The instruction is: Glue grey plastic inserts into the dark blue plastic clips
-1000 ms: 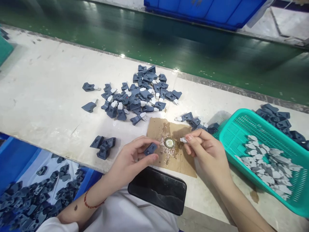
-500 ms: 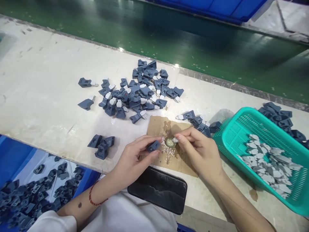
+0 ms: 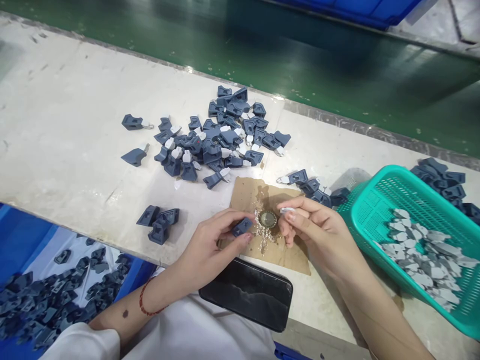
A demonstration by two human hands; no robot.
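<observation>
Between the thumb and fingers of my left hand (image 3: 215,237) is a dark blue-grey plastic part (image 3: 242,227). My right hand (image 3: 318,227) pinches a small pale grey plastic piece (image 3: 287,210) just above and right of a small round container (image 3: 268,219). That container holds a clear-looking wet substance and stands on a stained piece of cardboard (image 3: 243,192), with shiny splashes around it. Beyond my hands lies a heap of blue-grey parts (image 3: 213,150), many with pale pieces fitted in them. A few more such parts (image 3: 310,186) lie by the basket.
At right stands a green basket (image 3: 360,200) of pale grey pieces (image 3: 423,250), with dark parts (image 3: 440,182) behind it. A phone (image 3: 245,295) lies at the table's front edge. Three dark parts (image 3: 159,223) sit at left, above a blue bin (image 3: 131,285). A green strip (image 3: 150,35) runs behind.
My right hand has lifted the pale piece away from the round container's rim and turned it more level. My left hand keeps hold of the dark part. The view has shifted slightly.
</observation>
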